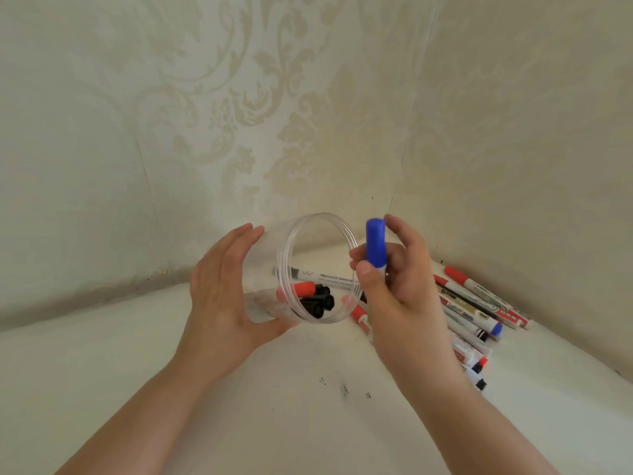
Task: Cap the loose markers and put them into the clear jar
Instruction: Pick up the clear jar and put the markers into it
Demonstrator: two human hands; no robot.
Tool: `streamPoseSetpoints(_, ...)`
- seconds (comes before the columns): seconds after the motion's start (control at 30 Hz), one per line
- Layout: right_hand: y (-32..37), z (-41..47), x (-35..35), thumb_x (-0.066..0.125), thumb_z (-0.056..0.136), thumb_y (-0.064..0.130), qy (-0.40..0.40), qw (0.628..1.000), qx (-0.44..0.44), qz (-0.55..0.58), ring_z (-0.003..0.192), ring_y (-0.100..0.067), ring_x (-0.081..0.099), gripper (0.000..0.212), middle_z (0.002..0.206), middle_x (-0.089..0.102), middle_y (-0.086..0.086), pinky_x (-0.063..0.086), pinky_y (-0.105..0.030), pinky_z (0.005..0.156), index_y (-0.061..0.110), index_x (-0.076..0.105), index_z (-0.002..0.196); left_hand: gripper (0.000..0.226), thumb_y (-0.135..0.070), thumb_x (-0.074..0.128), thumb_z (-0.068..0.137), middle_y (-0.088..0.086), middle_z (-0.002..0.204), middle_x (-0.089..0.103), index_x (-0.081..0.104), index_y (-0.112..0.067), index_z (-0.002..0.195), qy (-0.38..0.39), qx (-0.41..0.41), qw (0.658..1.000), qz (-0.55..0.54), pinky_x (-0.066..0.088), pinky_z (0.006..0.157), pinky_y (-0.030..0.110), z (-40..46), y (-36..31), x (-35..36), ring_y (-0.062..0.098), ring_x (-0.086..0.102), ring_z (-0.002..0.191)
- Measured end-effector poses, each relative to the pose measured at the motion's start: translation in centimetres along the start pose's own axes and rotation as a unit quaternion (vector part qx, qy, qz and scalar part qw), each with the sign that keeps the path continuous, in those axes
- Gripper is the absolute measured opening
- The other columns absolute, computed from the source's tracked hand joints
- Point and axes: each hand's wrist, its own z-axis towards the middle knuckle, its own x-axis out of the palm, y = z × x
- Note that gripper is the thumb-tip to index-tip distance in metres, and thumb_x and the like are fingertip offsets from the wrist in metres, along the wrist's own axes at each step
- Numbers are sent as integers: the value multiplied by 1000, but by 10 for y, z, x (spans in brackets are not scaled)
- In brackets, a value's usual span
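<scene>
White tabletop (308,423) is seen below both hands; patterned wallpaper (308,97) behind them. A few dark specks (344,390) are noted on the surface betw. the forearms.

Loose marker pile (479,313) lies just right of and partly behind the right hand, so near ends are hidden by the wrist; red, blue and black caps are made out. One white marker (322,276) is seen through/behind the jar mouth, lying on the table betw. the hands.

Clear jar (308,269) is tipped on its side, mouth toward the right hand, held off the table. Inside: one red-capped and approx. 3 black-capped markers (317,298), at the low side.

Left hand (222,289): fingers curved round the jar wall, thumb under it.

Right hand (394,282): blue-capped marker (375,245) is pinched betw. thumb and fingers, cap up, just beside the jar rim, not inside.
</scene>
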Motion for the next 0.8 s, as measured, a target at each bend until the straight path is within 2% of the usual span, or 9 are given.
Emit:
streamPoseSetpoints(0.17, 19, 5, -15, 45, 84, 3, -79, 961, -59, 258, 91, -11, 63, 34, 86, 66, 4, 47, -29, 92, 29, 45, 107, 94, -59, 65, 52, -34, 133, 21, 14, -48, 130, 7, -17, 1000, -10, 32, 103, 55, 0, 1, -1, -2, 22, 125)
streamPoseSetpoints(0.27, 27, 2, -16, 42, 85, 1, -82, 938, -88, 324, 101, -16, 62, 26, 91, 68, 2, 42, -37, 98, 23, 38, 98, 94, -58, 65, 53, -21, 136, 25, 14, -43, 131, 16, -21, 1000, -3, 31, 103, 55, -1, 1, -1, 5, 23, 127)
streamPoseSetpoints(0.33, 23, -2, -8, 43, 85, 7, -62, 953, -86, 285, 109, -14, 58, 19, 100, 68, 3, 40, -34, 99, 23, 37, 93, 94, -58, 65, 54, -14, 137, 25, 14, -44, 132, 24, -14, 1000, 0, 30, 103, 57, -1, 1, -1, 9, 23, 129)
streamPoseSetpoints(0.43, 7, -2, 3, 53, 87, 20, 12, 989, -1, 148, 115, 2, 51, 18, 118, 58, 15, 43, -20, 92, 30, 38, 91, 97, -58, 68, 52, -31, 135, 21, 13, -49, 132, 21, -14, 999, -26, 32, 103, 55, -2, 0, -2, 8, 26, 129)
streamPoseSetpoints(0.5, 1, 0, 0, 63, 79, 31, -12, 998, 23, 59, 114, 8, 46, 29, 118, 51, 21, 41, -15, 95, 37, 40, 95, 101, -59, 70, 50, -43, 131, 15, 15, -44, 133, 13, -36, 998, -48, 35, 103, 51, -2, 1, -3, 8, 29, 128)
streamPoseSetpoints(0.57, 5, 7, -8, 63, 75, 47, -73, 996, 35, 31, 103, 14, 49, 32, 111, 52, 22, 43, -6, 83, 38, 43, 99, 104, -59, 72, 48, -46, 129, 14, 17, -38, 133, 5, -53, 997, -61, 35, 103, 49, 0, 2, -5, 8, 30, 128)
streamPoseSetpoints(0.67, 0, 25, -18, 50, 86, 42, -96, 991, 94, 5, 95, -1, 55, 20, 100, 59, 15, 45, -16, 73, 27, 54, 99, 103, -59, 72, 48, -45, 129, 15, 15, -41, 133, 3, -68, 995, -74, 33, 106, 45, 0, 3, -6, 5, 28, 129)
streamPoseSetpoints(0.73, -14, 38, -14, 50, 90, 27, -15, 987, 117, -106, 92, -9, 56, 9, 93, 60, 11, 43, -19, 73, 25, 56, 95, 103, -54, 76, 48, -42, 130, 16, 13, -47, 130, -1, -94, 991, -92, 30, 109, 41, 0, 4, -6, 2, 27, 130)
streamPoseSetpoints(0.8, -36, 48, -3, 50, 90, 20, 110, 950, 102, -273, 100, -12, 53, 15, 101, 59, 8, 38, -19, 77, 25, 57, 102, 105, -45, 79, 49, -36, 135, 18, 11, -50, 129, -11, -116, 987, -107, 30, 109, 39, -1, 6, -8, 2, 26, 131)
